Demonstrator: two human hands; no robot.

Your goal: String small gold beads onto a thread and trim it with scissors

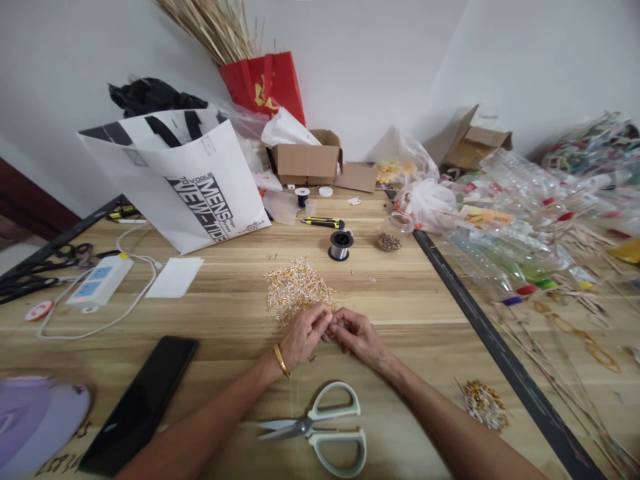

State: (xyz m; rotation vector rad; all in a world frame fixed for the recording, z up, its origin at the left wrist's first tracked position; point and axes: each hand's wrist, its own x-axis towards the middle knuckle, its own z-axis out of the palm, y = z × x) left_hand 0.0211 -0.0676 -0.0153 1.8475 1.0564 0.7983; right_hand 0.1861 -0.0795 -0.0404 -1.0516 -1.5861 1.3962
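My left hand (306, 331) and my right hand (359, 337) meet fingertip to fingertip at the near edge of a loose pile of gold and clear beads (295, 287). Both are closed in a pinch, and what lies between the fingers is too small to make out. A fine thread (292, 393) hangs below my left wrist, which wears a gold bracelet. Between my forearms lie scissors with pale handles (320, 427), their blades parted and pointing left. A smaller heap of gold and clear beaded pieces (483, 405) sits beyond my right forearm.
A spool of wire (341, 246), a yellow-black utility knife (323, 222) and a jar of beads (393, 233) stand farther back. At left are a phone (143, 400), a power strip (100, 281) and a white bag (190, 180). Plastic bottles (480, 260) crowd the right side.
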